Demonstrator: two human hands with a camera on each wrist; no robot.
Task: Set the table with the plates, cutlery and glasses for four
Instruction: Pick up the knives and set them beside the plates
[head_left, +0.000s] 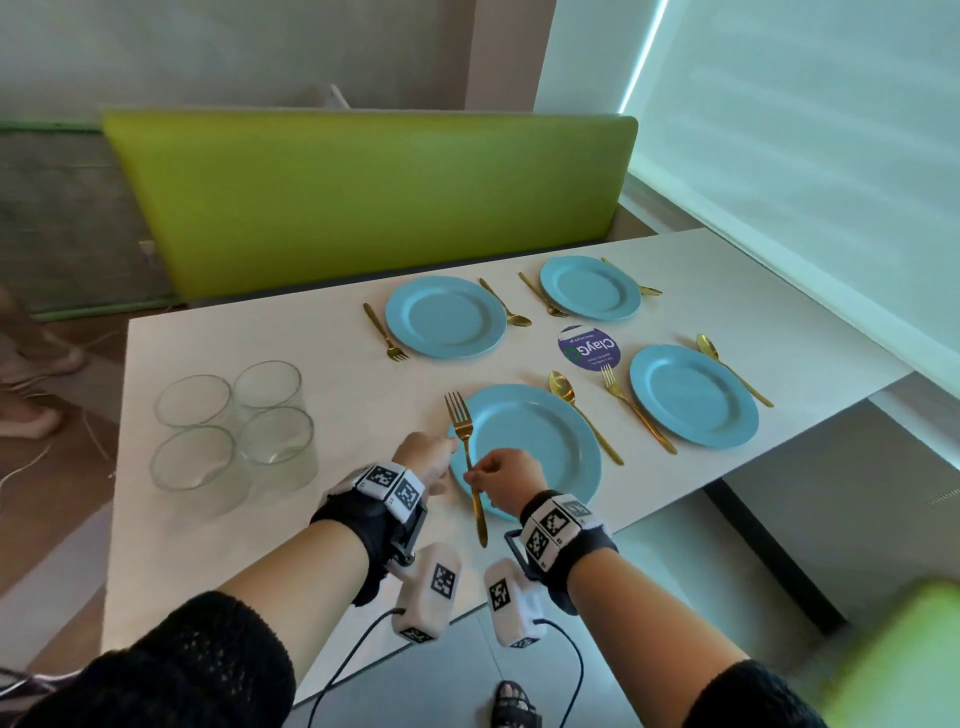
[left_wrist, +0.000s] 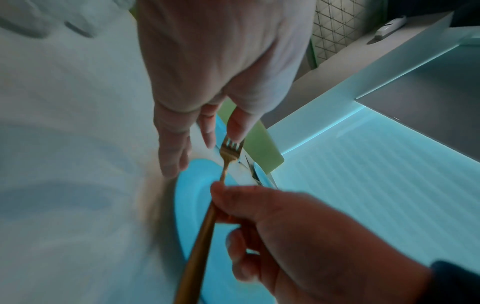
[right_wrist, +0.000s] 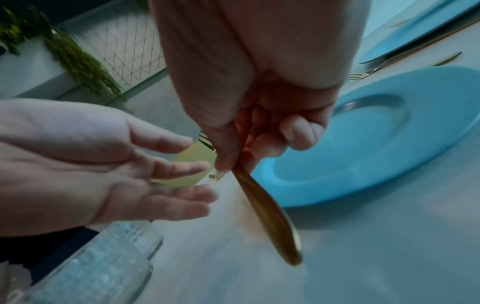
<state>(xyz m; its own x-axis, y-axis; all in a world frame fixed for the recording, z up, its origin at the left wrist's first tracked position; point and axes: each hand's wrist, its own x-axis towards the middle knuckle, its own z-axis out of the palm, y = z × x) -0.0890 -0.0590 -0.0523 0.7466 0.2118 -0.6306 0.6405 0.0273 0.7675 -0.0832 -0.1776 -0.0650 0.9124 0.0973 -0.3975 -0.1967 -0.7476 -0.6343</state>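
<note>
My right hand (head_left: 501, 480) pinches a gold fork (head_left: 467, 457) by its handle, tines pointing away, above the left rim of the near blue plate (head_left: 540, 441). In the right wrist view the fingers (right_wrist: 298, 133) curl round the fork handle (right_wrist: 270, 216). My left hand (head_left: 428, 457) hovers just left of the fork with fingers straight and relaxed, holding nothing; its fingers (left_wrist: 176, 152) show near the fork tines (left_wrist: 231, 148). A gold spoon (head_left: 582, 421) lies right of this plate. Three other blue plates, one of them (head_left: 447, 317), have a fork and a spoon beside each.
Several empty glasses (head_left: 234, 431) stand clustered on the left of the white table (head_left: 322, 353). A purple round sticker (head_left: 589, 348) sits between the plates. A green bench back (head_left: 363, 197) runs along the far side. A foot (head_left: 514, 704) is on the floor below.
</note>
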